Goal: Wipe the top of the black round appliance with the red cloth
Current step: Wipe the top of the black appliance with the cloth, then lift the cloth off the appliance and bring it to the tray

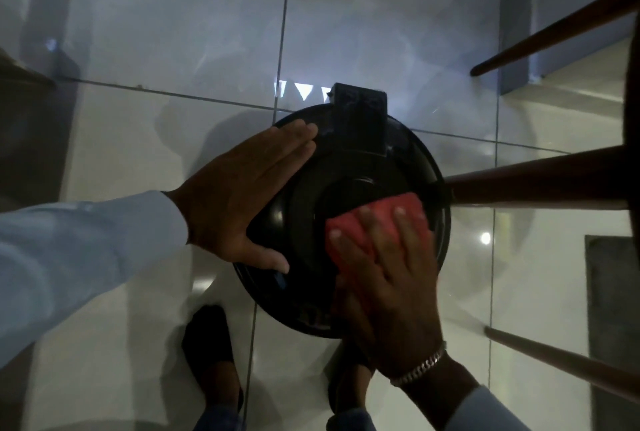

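The black round appliance (pixel 349 167) stands on the tiled floor in the middle of the view, seen from straight above, with a black hinge block at its far edge. My left hand (pixel 239 198) lies flat and open against its left side, fingers together pointing up and right, thumb along the near rim. The red cloth (pixel 377 219) is spread on the right half of the lid. My right hand (pixel 388 274) presses flat on top of the cloth with its fingers apart; a silver bracelet is on that wrist.
Dark wooden chair legs (pixel 540 181) reach in from the right, one touching or just over the appliance's right rim. My two dark shoes (pixel 211 344) stand on the glossy white tiles (pixel 173 32) just below the appliance. A dark mat (pixel 613 309) lies at right.
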`<state>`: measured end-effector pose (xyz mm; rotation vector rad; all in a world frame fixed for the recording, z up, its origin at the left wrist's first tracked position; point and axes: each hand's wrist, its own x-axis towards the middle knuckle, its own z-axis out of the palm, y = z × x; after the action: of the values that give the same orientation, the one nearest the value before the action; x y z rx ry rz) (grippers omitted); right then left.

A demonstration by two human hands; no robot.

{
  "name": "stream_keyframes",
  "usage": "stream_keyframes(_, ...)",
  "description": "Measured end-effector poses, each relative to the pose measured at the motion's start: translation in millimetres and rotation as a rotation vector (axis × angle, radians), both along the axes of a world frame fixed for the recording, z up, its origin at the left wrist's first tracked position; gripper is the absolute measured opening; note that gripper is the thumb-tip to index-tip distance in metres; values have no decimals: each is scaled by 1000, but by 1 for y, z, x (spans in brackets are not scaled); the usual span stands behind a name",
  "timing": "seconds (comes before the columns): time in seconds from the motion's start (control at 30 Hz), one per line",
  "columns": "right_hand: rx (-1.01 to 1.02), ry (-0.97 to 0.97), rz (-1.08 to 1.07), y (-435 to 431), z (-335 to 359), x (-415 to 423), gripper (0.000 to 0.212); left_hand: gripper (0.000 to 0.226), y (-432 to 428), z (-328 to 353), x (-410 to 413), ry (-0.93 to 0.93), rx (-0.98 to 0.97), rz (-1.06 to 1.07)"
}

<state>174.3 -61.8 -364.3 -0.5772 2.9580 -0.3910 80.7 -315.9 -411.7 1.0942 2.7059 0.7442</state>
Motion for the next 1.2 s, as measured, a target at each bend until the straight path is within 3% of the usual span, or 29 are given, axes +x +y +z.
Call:
stream_keyframes(0.1, -37, 51, -286, -20, -2, -22, 59, 131, 0, -1, 0, 18, -3, -4)
stream_keyframes(0.17, -92, 73, -369, -52, -7, -35, 58, 130, 0, -1, -1, 27, 13, -4)
stream_keyframes(0.33, -142, 5, -46, -58, 0, -4, 56, 132, 0, -2, -1, 41, 37, -30)
stream_keyframes(0.43, -37, -51, 144, -16, 11, 19, 69, 132, -2, 5, 0, 16, -22, -44)
stream_keyframes(0.5, -7, -101, 135, 8, 14, 20, 72, 131, -3, 11, 2, -44, -87, -26)
stream_keyframes(0.6, -121, -98, -42, 10, 38, 4, 51, 120, 1, 41, 13, -140, -167, 26)
stream_keyframes(0.67, -295, -88, -160, -5, 68, -11, 34, 102, 17, 73, 28, -363, -19, 173)
stream_keyframes(0.7, -387, -100, -199, -13, 84, -18, 33, 92, 30, 96, 35, -617, 137, 295)
stream_keyframes(0.77, -513, -119, -277, -26, 121, -30, 41, 58, 64, 150, 41, -1098, 574, 553)
stream_keyframes(0.8, -561, -128, -325, -30, 140, -33, 49, 43, 80, 170, 42, -1189, 730, 665)
stream_keyframes(0.9, -691, -121, -389, -30, 201, -39, 77, 46, 108, 226, 34, -1149, 914, 883)
stream_keyframes(0.97, -786, -60, -406, -15, 240, -46, 82, 42, 119, 256, 23, -1188, 1020, 843)
stream_keyframes(1.03, -904, -14, -513, 9, 275, -55, 82, 34, 132, 279, 10, -1280, 1069, 703)
stream_keyframes(1.13, -1059, -158, -794, 57, 307, -73, 81, 36, 167, 313, -10, -1367, 1107, 584)
stream_keyframes(1.2, -1142, -269, -913, 100, 312, -84, 61, 34, 202, 330, -22, -1206, 990, 552)
